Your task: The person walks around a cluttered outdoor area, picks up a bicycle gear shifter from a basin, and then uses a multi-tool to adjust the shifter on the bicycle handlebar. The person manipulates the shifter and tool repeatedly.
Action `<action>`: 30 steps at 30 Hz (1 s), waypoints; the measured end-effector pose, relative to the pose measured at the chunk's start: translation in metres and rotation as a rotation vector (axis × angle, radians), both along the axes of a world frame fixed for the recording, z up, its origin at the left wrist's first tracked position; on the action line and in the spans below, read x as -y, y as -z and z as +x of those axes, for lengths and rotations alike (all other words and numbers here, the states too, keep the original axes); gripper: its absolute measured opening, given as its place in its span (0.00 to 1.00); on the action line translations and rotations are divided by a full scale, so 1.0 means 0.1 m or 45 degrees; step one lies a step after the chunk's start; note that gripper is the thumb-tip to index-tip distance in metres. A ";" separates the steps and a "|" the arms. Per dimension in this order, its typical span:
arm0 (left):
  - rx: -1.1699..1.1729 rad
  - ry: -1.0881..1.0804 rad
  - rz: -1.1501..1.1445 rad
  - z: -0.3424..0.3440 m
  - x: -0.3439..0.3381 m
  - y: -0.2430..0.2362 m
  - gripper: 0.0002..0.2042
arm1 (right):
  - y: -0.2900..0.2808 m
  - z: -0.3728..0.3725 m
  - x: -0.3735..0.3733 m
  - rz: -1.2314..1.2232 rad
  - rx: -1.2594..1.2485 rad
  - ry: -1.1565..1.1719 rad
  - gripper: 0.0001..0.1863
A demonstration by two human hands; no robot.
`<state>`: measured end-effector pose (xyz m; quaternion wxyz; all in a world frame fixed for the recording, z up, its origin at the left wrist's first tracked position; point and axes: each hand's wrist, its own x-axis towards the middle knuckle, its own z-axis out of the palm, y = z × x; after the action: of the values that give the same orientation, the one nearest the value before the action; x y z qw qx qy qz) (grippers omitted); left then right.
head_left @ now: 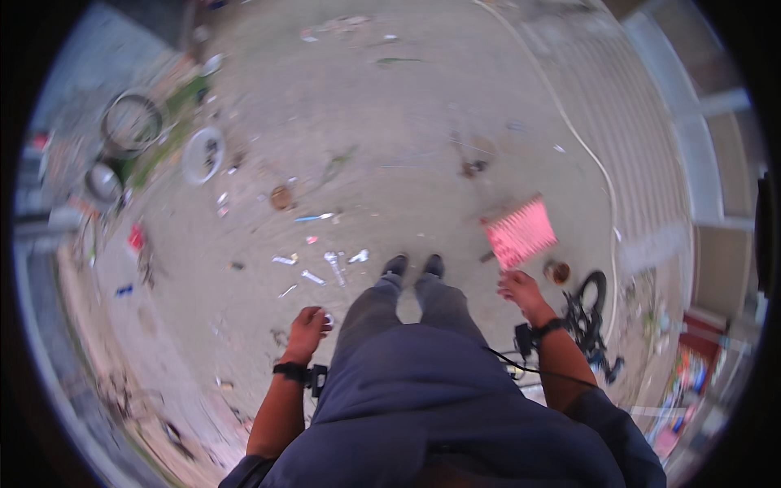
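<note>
My right hand (525, 296) is closed at the near corner of a pink patterned cloth (521, 232), which spreads out beyond my fingers and is smeared by motion. My left hand (307, 332) hangs left of my legs with its fingers curled. A small whitish thing shows at its fingertips, too blurred to name. On the ground ahead of that hand lie several metal tools, among them a wrench (333, 264) and a shorter one (312, 277). A blue-handled tool (314, 217) lies farther off.
A round brown tin (557, 272) and a black wheeled thing (587, 313) stand right of my right hand. A pale hose (598, 159) curves along the right side. At the left are a white basin (203, 155), a tyre-like ring (132, 124) and a red object (136, 237).
</note>
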<state>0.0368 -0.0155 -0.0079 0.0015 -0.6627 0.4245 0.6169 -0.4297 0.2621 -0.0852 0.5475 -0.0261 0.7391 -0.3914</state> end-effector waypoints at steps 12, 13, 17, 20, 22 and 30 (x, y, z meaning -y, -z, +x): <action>-0.048 0.292 0.005 -0.37 0.39 0.00 0.20 | -0.18 0.45 -0.59 0.183 0.121 0.290 0.19; -0.009 0.296 0.019 -0.39 0.39 -0.03 0.20 | -0.16 0.47 -0.65 0.187 0.123 0.303 0.19; 0.004 0.367 0.043 -0.48 0.39 -0.03 0.20 | -0.07 0.58 -0.83 0.128 0.102 0.383 0.19; 0.037 0.463 0.045 -0.55 0.46 0.02 0.19 | 0.03 0.70 -0.90 -0.011 0.053 0.434 0.19; 0.040 0.522 0.051 -0.61 0.50 0.06 0.19 | 0.08 0.83 -0.98 -0.036 -0.032 0.428 0.19; 0.033 0.811 0.080 -1.13 0.68 0.14 0.18 | -0.02 1.56 -1.53 -0.040 0.169 0.903 0.17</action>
<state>-0.0765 -0.0838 -0.0224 0.2203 -0.5041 0.5914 0.5896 -0.2736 0.4146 -0.0833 0.4241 0.2488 0.6589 -0.5693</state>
